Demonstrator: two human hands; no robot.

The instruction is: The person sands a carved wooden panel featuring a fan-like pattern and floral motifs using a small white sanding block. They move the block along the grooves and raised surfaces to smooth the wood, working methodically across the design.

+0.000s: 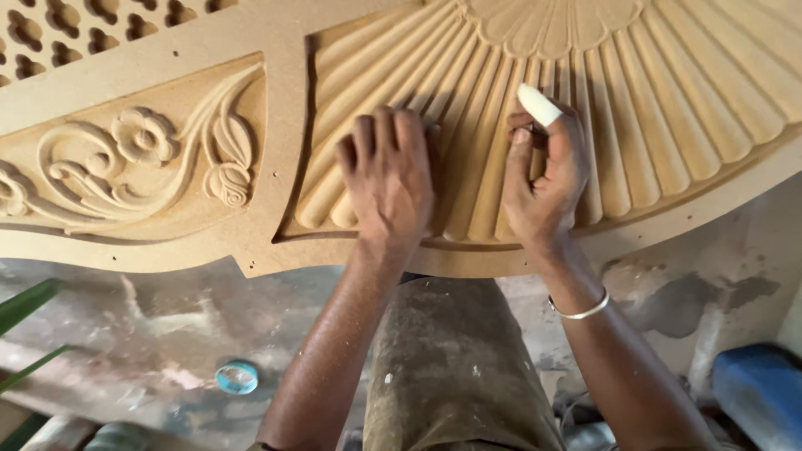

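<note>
hands (386,179) flat on carved panel (468,92)

Dusty grey concrete floor (167,334), small blue round lid (237,377) lying on it, blue container (760,388) at right, green leaves (25,305) at left

Tan carved panel (276,150), fluted fan and floral scrolls

your left hand (386,179) and right hand (541,179) lie side by side on the fluted fan carving (668,100), with a narrow strip of ridges bare between them. the flutes to your right are open. to your left, the raised frame edge (288,142) and the floral relief (142,159) stand proud. below the panel's edge, your knee (443,359) fills the gap.
</note>
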